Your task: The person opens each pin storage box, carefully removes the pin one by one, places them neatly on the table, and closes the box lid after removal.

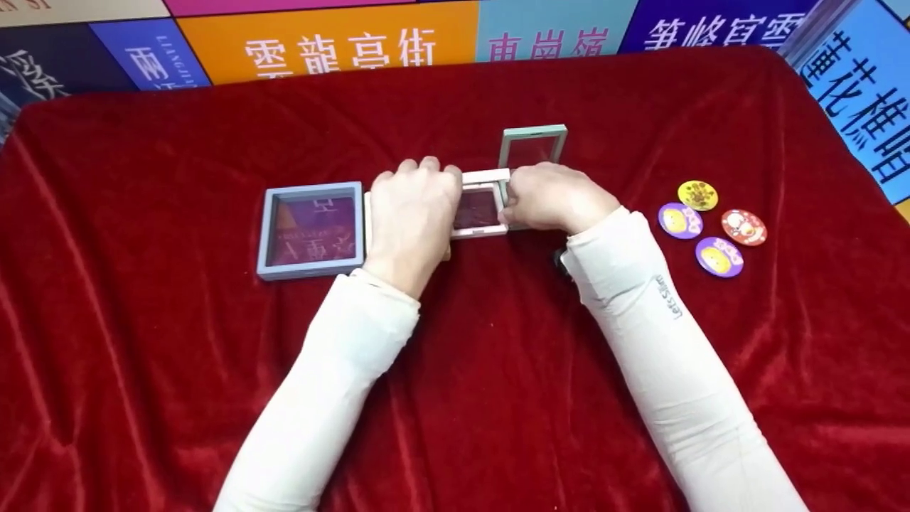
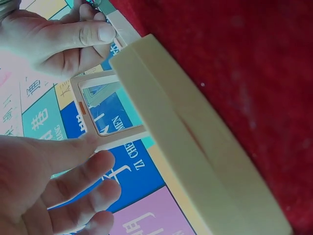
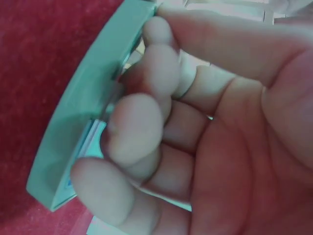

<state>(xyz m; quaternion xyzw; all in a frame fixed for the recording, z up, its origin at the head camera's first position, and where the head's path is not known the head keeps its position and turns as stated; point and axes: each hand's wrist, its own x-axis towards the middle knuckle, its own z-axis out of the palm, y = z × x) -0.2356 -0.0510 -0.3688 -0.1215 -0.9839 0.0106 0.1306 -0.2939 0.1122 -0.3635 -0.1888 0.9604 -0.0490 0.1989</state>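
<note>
A pale pinkish-white display frame (image 1: 480,232) with a clear window stands parted in two between the hands in the head view. My left hand (image 1: 416,206) grips its left side, thumb against the window's border in the left wrist view. At its right end my right hand (image 1: 558,195) pinches with thumb and curled fingers; the fingertips' contact is partly hidden. A cream frame (image 2: 195,142) lies under and beside the left hand, mostly covered in the head view. Behind the right hand a mint-green frame (image 1: 533,131) has one panel raised; its edge (image 3: 83,112) shows beside the fingers.
A blue-grey frame (image 1: 309,272) with a clear window lies left of the left hand. To the right are several round badges, among them a yellow one (image 1: 697,195) and a red one (image 1: 744,227). Red velvet cloth (image 1: 483,398) covers the table; a panelled backdrop (image 1: 341,50) stands behind.
</note>
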